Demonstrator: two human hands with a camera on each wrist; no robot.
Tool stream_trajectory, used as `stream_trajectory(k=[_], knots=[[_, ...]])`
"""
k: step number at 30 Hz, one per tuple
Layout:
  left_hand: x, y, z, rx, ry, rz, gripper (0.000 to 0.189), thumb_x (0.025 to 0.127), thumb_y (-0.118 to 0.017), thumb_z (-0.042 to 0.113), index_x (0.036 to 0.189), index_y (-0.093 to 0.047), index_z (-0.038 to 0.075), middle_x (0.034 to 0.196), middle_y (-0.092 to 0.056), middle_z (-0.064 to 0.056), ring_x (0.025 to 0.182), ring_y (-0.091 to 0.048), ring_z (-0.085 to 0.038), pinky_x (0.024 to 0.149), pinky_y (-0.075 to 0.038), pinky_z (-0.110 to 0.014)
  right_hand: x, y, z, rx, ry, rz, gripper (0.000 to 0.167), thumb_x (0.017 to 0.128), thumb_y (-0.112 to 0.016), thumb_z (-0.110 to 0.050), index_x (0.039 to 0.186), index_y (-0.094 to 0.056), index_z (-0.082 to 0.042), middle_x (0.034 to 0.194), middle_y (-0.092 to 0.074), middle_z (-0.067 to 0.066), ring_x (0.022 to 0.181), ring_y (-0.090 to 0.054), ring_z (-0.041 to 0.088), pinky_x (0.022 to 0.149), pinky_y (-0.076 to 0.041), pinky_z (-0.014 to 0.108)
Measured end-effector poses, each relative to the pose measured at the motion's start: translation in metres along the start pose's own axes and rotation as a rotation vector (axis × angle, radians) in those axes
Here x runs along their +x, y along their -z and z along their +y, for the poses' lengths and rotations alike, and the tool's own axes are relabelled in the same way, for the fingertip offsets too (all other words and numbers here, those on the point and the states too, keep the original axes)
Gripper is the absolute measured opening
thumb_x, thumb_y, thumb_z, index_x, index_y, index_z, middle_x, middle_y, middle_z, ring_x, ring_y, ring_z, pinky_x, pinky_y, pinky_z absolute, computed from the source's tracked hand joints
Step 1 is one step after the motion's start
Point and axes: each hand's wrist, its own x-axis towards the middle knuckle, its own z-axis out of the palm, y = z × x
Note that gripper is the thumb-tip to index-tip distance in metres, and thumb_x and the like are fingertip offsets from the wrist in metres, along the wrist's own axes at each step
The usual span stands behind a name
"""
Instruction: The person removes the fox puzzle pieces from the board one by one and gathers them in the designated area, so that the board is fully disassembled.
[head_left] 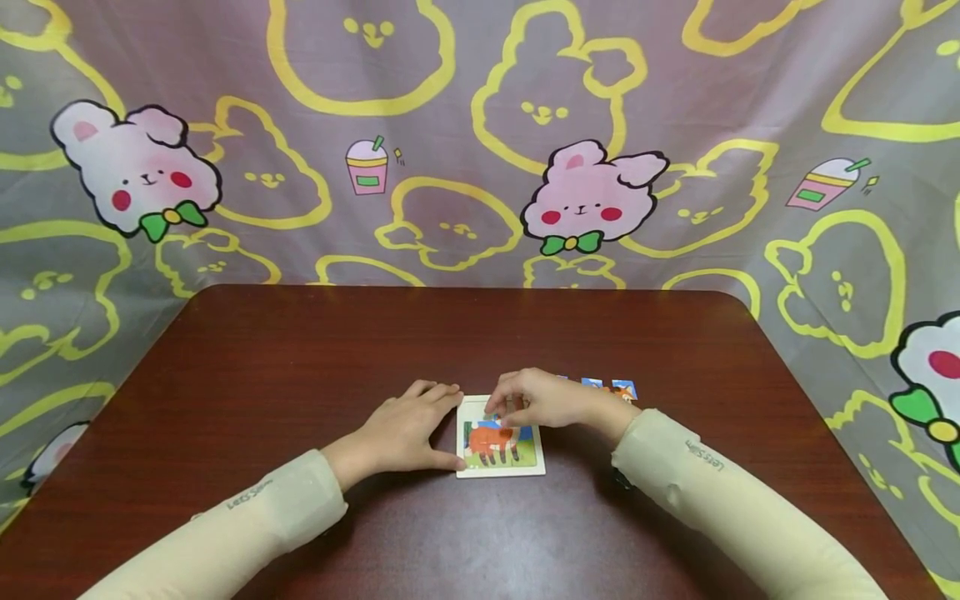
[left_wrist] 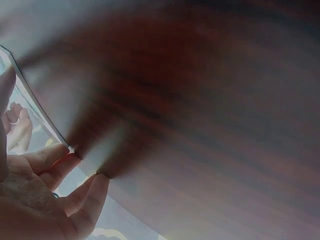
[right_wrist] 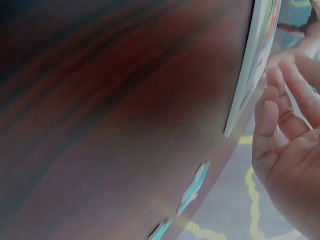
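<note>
A square jigsaw board point(head_left: 501, 473) with a pale frame lies on the table, its lower part filled with a picture of an orange animal point(head_left: 491, 442) on grass. My left hand point(head_left: 401, 429) rests along the board's left edge, fingers spread, with the thumb by the near corner and the index finger by the far one. Over the upper part of the board, my right hand point(head_left: 540, 398) bends its fingers down and pinches a small puzzle piece point(head_left: 491, 417), mostly hidden by the fingertips. In the right wrist view its curled fingers point(right_wrist: 267, 117) show beside the board's edge.
Several loose puzzle pieces point(head_left: 624, 389) lie beyond the right forearm, partly covered by it; pieces point(right_wrist: 194, 189) also appear in the right wrist view. The dark wooden table point(head_left: 337, 342) meets a patterned curtain point(head_left: 450, 208) at its back and sides.
</note>
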Motion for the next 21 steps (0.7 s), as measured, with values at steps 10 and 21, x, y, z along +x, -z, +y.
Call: stream_trajectory(k=[10, 21], knots=[[0.000, 0.000, 0.000, -0.004, -0.004, -0.002, 0.099, 0.073, -0.076, 0.067, 0.149, -0.045, 0.010, 0.154, -0.045, -0.003, 0.139, -0.041, -0.026, 0.091, -0.050, -0.058, 0.014, -0.011, -0.007, -0.037, -0.052, -0.046, 0.021, 0.090, -0.070, -0.002, 0.111, -0.071, -0.003, 0.093, -0.058, 0.007, 0.070, -0.055, 0.003, 0.068, -0.054, 0.019], [0.000, 0.000, 0.000, -0.011, -0.006, -0.002, 0.099, 0.074, -0.076, 0.065, 0.149, -0.046, 0.010, 0.154, -0.045, -0.004, 0.139, -0.041, -0.028, 0.091, -0.050, -0.058, 0.016, -0.017, -0.011, -0.004, -0.099, -0.047, 0.020, 0.088, -0.070, 0.002, 0.107, -0.068, -0.004, 0.092, -0.054, 0.007, 0.066, -0.054, 0.006, 0.061, -0.056, 0.021]])
